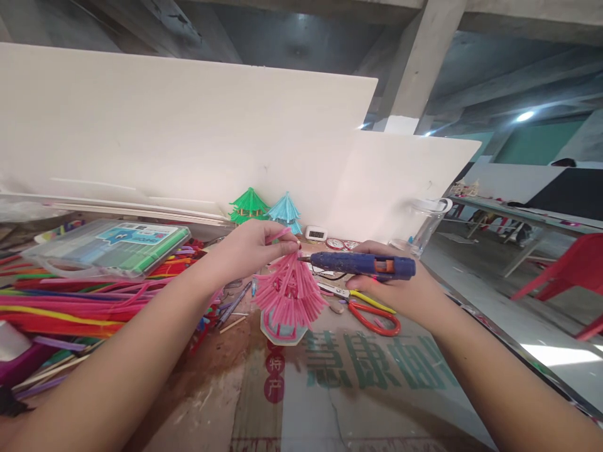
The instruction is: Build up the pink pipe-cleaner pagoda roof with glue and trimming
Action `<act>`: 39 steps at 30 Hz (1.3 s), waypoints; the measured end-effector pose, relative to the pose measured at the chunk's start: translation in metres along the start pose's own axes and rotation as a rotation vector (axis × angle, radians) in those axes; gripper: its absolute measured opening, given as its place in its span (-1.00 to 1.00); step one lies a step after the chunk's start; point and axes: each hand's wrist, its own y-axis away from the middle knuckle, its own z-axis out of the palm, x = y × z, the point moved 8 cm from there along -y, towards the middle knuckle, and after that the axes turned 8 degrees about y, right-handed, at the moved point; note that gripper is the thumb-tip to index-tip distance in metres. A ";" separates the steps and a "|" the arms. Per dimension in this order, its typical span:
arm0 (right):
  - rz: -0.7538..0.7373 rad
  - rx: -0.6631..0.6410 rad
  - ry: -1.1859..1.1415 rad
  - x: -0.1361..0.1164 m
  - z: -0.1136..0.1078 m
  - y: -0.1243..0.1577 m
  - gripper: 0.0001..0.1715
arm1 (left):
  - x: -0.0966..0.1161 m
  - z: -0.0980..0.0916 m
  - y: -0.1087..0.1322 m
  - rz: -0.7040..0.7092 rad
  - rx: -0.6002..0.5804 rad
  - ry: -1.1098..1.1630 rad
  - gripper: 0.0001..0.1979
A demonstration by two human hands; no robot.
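Note:
In the middle of the head view stands a pink pipe-cleaner pavilion (288,292) with layered, fringed roofs on a pale octagonal base (282,339). My left hand (252,251) is closed at its peak, pinching a short pink pipe cleaner (279,235) between thumb and fingers. From the right, my right hand (393,285) grips a dark blue hot glue gun (348,263), with the nozzle pointing left at the roof's peak. Whether the nozzle touches the roof I cannot tell. Below the gun lie scissors (377,319) with red and yellow handles.
Bundles of coloured pipe cleaners (70,307) and a clear plastic case (113,248) cover the left side. Behind are a green pavilion (249,204), a light blue pavilion (286,210) and a small digital clock (316,234). A clear jug (421,223) stands at the right edge.

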 end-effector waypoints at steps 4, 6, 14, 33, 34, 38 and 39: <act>0.019 0.039 0.032 0.005 -0.001 0.000 -0.69 | 0.001 0.000 0.000 0.005 -0.002 -0.007 -0.71; 0.033 0.048 0.027 0.008 -0.001 0.001 -0.68 | 0.001 0.000 0.000 0.007 -0.002 -0.011 -0.71; 0.049 0.086 0.054 0.011 -0.001 0.002 -0.67 | 0.001 0.000 0.001 0.004 0.002 -0.003 -0.69; 0.050 -0.099 -0.147 0.008 0.008 0.000 -0.68 | 0.007 -0.005 0.000 0.101 0.083 0.003 -0.72; 0.048 -0.091 -0.150 0.008 0.007 0.000 -0.66 | 0.007 -0.006 0.000 0.101 0.082 0.007 -0.72; 0.018 -0.090 -0.138 0.005 0.007 0.000 -0.63 | 0.006 -0.005 0.000 0.079 0.065 0.033 -0.72; 0.002 -0.083 -0.121 0.004 0.006 0.000 -0.65 | 0.006 -0.005 0.000 0.075 0.063 0.039 -0.72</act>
